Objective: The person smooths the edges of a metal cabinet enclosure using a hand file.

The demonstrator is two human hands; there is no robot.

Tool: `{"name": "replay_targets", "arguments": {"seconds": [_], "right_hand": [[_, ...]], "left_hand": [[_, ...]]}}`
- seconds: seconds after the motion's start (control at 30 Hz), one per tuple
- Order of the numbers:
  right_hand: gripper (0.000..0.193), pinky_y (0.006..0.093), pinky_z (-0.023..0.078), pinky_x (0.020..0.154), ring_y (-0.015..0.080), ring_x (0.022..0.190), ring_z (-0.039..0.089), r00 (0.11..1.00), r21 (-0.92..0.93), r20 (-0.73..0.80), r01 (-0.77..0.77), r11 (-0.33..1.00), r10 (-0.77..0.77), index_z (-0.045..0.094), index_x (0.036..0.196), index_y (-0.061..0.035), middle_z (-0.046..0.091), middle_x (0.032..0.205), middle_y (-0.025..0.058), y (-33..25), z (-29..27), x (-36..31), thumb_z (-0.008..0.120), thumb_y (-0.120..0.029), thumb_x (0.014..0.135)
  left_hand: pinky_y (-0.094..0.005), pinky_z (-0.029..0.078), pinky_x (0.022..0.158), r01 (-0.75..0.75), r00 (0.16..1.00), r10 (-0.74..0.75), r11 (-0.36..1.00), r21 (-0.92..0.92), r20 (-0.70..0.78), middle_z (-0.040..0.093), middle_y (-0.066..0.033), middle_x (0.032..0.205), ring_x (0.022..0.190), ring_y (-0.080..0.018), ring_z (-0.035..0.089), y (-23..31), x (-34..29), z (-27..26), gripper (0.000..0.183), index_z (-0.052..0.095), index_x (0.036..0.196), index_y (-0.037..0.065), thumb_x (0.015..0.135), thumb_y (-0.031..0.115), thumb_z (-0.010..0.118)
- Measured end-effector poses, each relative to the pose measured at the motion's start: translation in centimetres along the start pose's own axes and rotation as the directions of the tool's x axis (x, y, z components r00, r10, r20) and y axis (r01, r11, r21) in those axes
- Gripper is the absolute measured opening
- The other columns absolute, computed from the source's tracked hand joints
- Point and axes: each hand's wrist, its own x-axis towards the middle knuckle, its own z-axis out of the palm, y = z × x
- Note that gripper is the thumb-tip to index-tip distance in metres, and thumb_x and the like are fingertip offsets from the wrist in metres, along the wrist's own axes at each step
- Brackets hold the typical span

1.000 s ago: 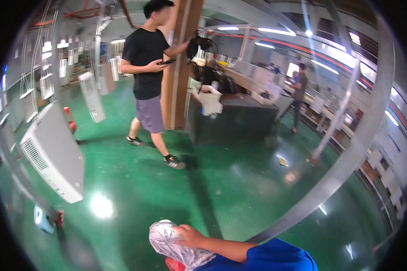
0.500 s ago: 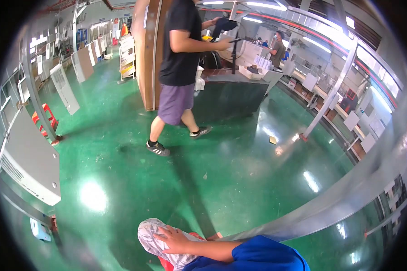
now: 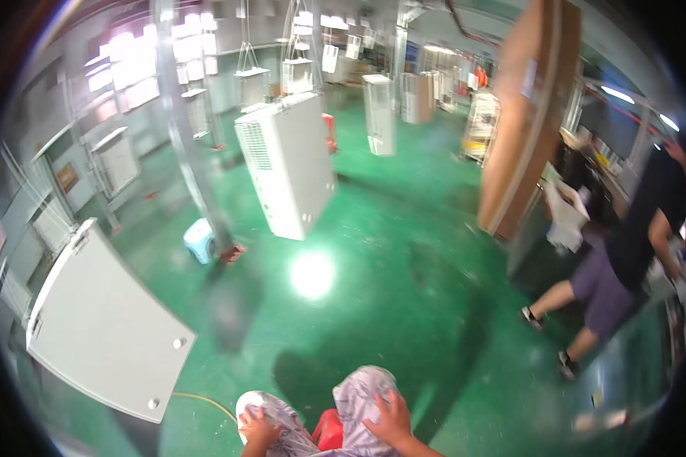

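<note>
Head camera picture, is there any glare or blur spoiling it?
Head view: a bright lamp glare sits on the glossy green floor; the person in the black shirt at right is motion-blurred; straight posts bend toward the rim; both hands on the crumpled grey cloth are fairly sharp.

One head-worn fisheye view looks down and forward across a green factory floor point(image 3: 404, 305), its edges bending at the rim; the wearer's hands sit close at the bottom edge.
</note>
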Motion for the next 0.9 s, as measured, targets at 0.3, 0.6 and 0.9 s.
{"name": "replay_targets", "arguments": {"seconds": [0.3,0.6,0.9], "right_hand": [[0.090,0.0509,0.031,0.107,0.0456,0.129,0.032,0.994,0.163,0.073,0.070,0.984,-0.082,0.034,0.144,-0.0166,0.032,0.142,0.0270,1.3,4.8,-1.2,0.076,-0.038,0.067],[0.082,0.0524,0.029,0.107,0.0460,0.128,0.032,0.970,0.238,-0.044,0.242,0.940,-0.239,0.041,0.138,-0.0091,0.033,0.140,0.0279,3.9,6.7,-3.2,0.075,-0.038,0.070],[0.083,0.0515,0.028,0.108,0.0450,0.130,0.031,0.973,0.364,0.079,0.175,0.915,-0.218,0.039,0.139,-0.0098,0.032,0.141,0.0276,1.6,7.9,-5.6,0.074,-0.041,0.070]], "left_hand": [[-0.0666,0.024,0.102,-0.026,0.962,0.026,1.000,0.001,-0.271,0.017,-0.0195,0.152,0.138,-0.0445,0.012,-4.1,0.5,4.9,0.083,0.040,0.140,0.025,0.070,0.059,0.067],[-0.0633,0.025,0.102,-0.068,0.937,0.044,0.996,-0.057,-0.348,0.025,-0.0191,0.148,0.137,-0.0432,0.016,-4.7,0.5,4.9,0.073,0.049,0.134,0.024,0.070,0.054,0.069],[-0.0625,0.022,0.105,-0.170,0.928,0.155,0.985,-0.016,-0.339,0.027,-0.0135,0.150,0.138,-0.0402,0.020,-6.2,-0.4,5.4,0.062,0.051,0.134,0.029,0.077,0.050,0.060]]}}
